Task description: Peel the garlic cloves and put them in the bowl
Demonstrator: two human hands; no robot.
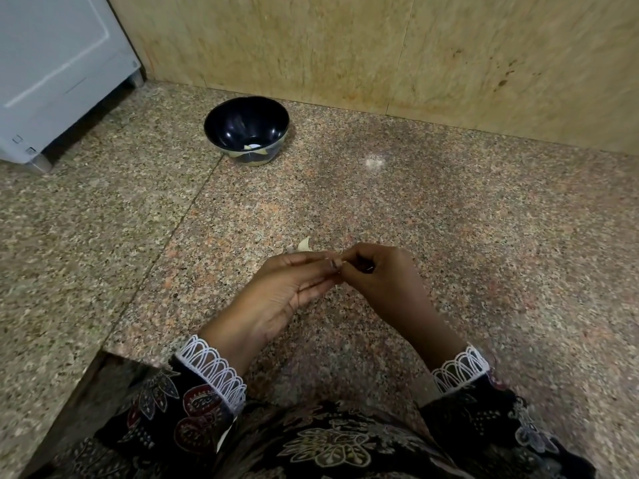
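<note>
Both hands meet fingertip to fingertip above surface [449, 236]: left hand [287, 288] and right hand [377, 271] pinching a garlic clove [336, 265] between them.

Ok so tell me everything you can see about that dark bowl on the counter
The bowl is round, deep and glossy, dark navy or black inside, possibly plastic or melamine. Its outer wall shows a pale cream pattern near the base. It stands upright on the speckled granite counter, close to the stone backsplash and right of a white appliance. A small pale piece, maybe a peeled clove, lies at its bottom. Neither hand touches it.
</note>
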